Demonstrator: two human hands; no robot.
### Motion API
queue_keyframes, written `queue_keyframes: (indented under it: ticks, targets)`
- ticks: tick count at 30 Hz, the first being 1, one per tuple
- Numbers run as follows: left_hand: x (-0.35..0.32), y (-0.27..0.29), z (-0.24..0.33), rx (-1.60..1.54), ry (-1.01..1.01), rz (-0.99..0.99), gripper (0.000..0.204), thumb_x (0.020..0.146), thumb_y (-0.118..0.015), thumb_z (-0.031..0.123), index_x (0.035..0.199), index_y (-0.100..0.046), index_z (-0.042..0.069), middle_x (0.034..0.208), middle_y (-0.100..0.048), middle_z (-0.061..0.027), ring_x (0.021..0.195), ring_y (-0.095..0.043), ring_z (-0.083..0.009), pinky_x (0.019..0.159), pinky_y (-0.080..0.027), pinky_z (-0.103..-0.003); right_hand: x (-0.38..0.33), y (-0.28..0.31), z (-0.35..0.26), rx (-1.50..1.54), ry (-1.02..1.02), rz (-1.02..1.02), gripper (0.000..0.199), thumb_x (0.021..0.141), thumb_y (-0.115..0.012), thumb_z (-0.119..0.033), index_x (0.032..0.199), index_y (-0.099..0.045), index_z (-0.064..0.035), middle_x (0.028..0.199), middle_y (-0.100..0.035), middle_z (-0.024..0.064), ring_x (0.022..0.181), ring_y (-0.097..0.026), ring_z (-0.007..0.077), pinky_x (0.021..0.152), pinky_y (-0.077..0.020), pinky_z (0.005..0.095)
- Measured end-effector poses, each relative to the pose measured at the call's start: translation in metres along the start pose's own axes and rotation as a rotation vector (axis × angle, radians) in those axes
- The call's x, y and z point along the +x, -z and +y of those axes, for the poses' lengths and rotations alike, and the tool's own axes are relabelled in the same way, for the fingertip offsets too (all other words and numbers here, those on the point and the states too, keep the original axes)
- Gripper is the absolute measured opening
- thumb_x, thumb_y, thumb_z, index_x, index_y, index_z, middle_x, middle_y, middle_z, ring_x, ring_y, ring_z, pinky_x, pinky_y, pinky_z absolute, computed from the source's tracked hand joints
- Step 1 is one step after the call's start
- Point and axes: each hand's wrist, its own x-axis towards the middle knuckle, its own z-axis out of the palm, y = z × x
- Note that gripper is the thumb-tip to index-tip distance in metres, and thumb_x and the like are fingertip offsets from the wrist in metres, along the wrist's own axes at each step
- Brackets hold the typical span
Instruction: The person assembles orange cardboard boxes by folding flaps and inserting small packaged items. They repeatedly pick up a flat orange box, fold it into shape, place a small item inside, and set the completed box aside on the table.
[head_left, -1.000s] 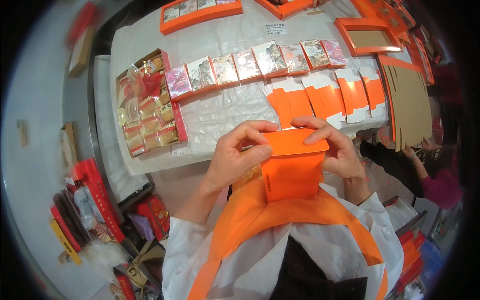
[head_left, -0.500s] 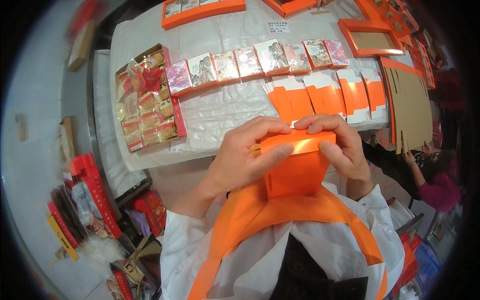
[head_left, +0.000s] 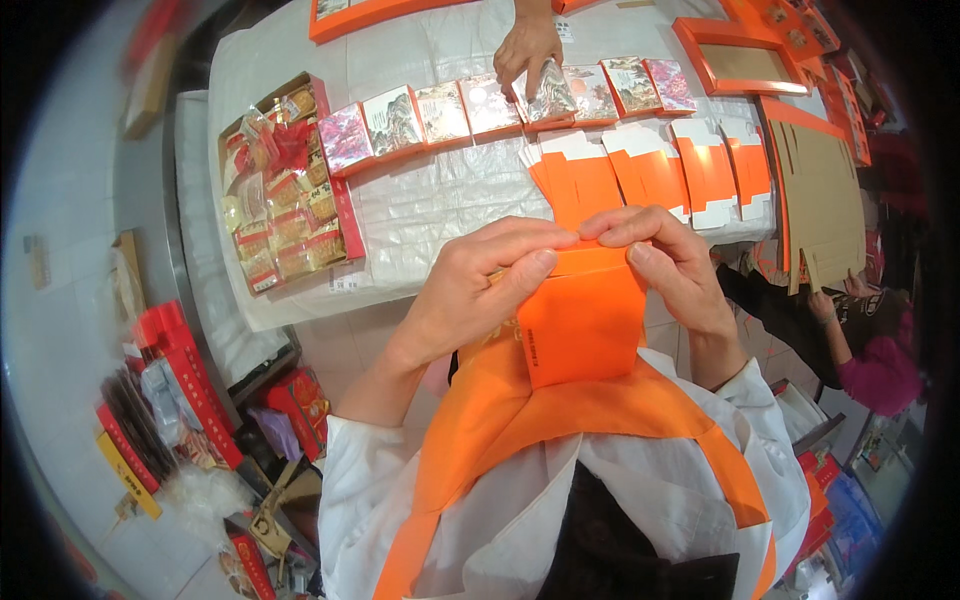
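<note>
An orange cardboard box point(head_left: 583, 325) is held up in front of my orange apron, its top flap at the far end. My left hand point(head_left: 483, 285) grips the flap's left side, thumb on the near face and fingers behind the top edge. At the right corner, my right hand point(head_left: 672, 262) pinches the same flap between thumb and bent fingers. Just beyond lie flat orange-and-white carton blanks point(head_left: 580, 187) in overlapping stacks. Behind them runs a row of small boxes with landscape pictures point(head_left: 437, 115). Another person's hand point(head_left: 527, 50) touches one of these boxes from the far side.
An open carton of wrapped pastries point(head_left: 290, 220) stands on the left of the white-covered table point(head_left: 420, 215). Orange trays point(head_left: 740, 62) and brown cardboard sheets point(head_left: 818, 200) sit at the right. A person in a purple sleeve point(head_left: 880, 372) is at the right. Red packaging point(head_left: 185, 360) fills the lower left.
The flap has tipped away from the box front, and both my hands have shifted slightly away from me. Another person's hand has come in from the far side onto a picture box.
</note>
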Motion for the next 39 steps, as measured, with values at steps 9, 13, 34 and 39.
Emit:
queue_keyframes:
  ticks: [9, 13, 34, 39]
  targets:
    - [-0.021, -0.042, -0.019, -0.152, -0.107, 0.410, 0.036, 0.090, -0.048, 0.013, 0.124, -0.041, 0.000, 0.124, -0.048, -0.0179, 0.113, -0.048, -0.0244, 0.097, -0.036, -0.033, 0.018, -0.003, 0.011, -0.099, 0.051, -0.164, 0.026, 0.093, -0.036, -0.010, 0.108, -0.055, -0.0017, 0.114, -0.053, 0.0126, 0.111, -0.048, 0.0230, 0.096, -0.0355, 0.0346]
    - [-0.035, -0.034, -0.033, 0.076, -0.181, 0.441, 0.029, 0.086, -0.055, 0.011, 0.113, -0.047, 0.002, 0.122, -0.049, -0.0191, 0.112, -0.049, -0.0253, 0.094, -0.039, -0.034, 0.024, -0.008, 0.021, -0.087, -0.009, -0.192, 0.026, 0.092, -0.035, -0.008, 0.105, -0.056, -0.0016, 0.116, -0.052, 0.0138, 0.112, -0.046, 0.0240, 0.097, -0.0346, 0.0359]
    - [-0.193, 0.109, -0.145, -0.613, 0.397, 1.424, 0.046, 0.089, -0.053, 0.018, 0.127, -0.034, 0.001, 0.115, -0.050, -0.0106, 0.100, -0.050, -0.0143, 0.084, -0.043, -0.028, 0.338, -0.185, 0.192, -0.923, 0.369, -0.545, 0.043, 0.088, -0.054, -0.026, 0.122, -0.044, -0.0019, 0.124, -0.047, 0.0202, 0.117, -0.044, 0.0352, 0.098, -0.0358, 0.0415]
    - [-0.228, 0.072, -0.181, -0.676, 0.641, 1.632, 0.040, 0.092, -0.045, 0.024, 0.124, -0.040, 0.000, 0.118, -0.047, -0.0116, 0.107, -0.046, -0.0196, 0.093, -0.036, -0.032, 0.480, -0.247, 0.293, -1.332, 0.126, -0.435, 0.078, 0.072, -0.068, -0.044, 0.130, -0.033, -0.0065, 0.122, -0.046, 0.0221, 0.116, -0.044, 0.0369, 0.094, -0.0376, 0.0467]
